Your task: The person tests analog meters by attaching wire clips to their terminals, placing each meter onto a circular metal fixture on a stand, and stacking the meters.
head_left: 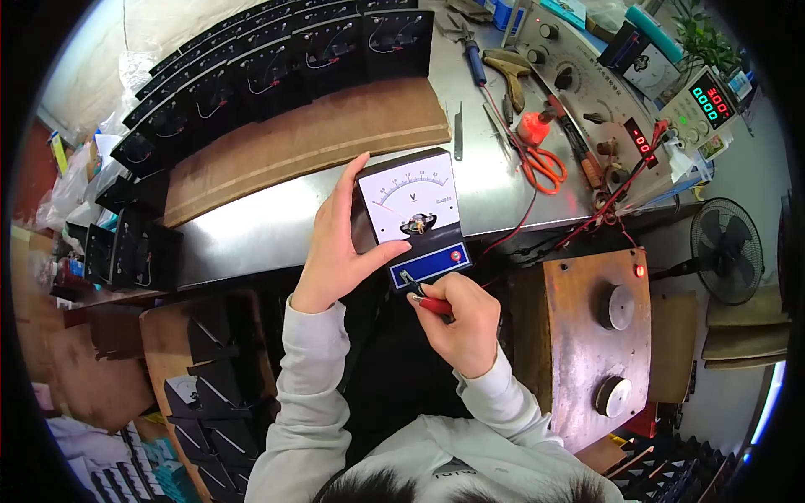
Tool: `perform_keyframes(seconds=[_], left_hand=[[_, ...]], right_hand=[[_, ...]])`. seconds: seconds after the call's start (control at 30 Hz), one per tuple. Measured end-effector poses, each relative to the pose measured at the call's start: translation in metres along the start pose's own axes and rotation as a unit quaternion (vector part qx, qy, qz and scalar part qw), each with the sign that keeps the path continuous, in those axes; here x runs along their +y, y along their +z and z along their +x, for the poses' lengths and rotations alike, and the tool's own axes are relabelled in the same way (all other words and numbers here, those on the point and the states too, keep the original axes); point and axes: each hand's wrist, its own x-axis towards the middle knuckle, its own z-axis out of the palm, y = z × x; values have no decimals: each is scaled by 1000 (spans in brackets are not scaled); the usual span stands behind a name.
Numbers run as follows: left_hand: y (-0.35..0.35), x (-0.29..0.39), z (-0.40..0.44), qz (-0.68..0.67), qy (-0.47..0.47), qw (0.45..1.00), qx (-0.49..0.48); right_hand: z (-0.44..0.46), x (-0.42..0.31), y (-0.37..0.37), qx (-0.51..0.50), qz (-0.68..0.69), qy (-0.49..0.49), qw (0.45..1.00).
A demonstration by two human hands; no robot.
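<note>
An analogue voltmeter [409, 180] with a white dial marked V and a black case is tilted at the front edge of the metal bench. My left hand [335, 243] grips its left side, fingers along the edge and thumb across the lower front. Below the dial, an opening shows the copper-coloured inner mechanism [418, 224]. A blue terminal panel [429, 265] has a red terminal [456, 256] at its right. My right hand [463, 320] is closed around red and black test leads [434, 305], their tips at the panel's left terminal. The exact contact is partly hidden.
Rows of black meter cases [319, 54] stand behind a brown board [310, 142]. Orange scissors [545, 170], tweezers [459, 132] and a soldering iron [475, 63] lie rightward. A lit power supply [698, 107] stands beyond. A wooden box with metal knobs [616, 308] is at right.
</note>
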Motion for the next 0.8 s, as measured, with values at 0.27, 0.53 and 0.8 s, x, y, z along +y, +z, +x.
perform_keyframes(seconds=[0.27, 0.53, 0.8], left_hand=[[-4, 0, 1, 98, 45, 994, -3], [2, 6, -2, -32, -9, 999, -14], [-1, 6, -2, -16, -12, 999, -32]], right_hand=[[-25, 0, -9, 36, 272, 252, 928], [-5, 19, -39, 91, 104, 150, 979], [13, 16, -33, 51, 15, 161, 986]])
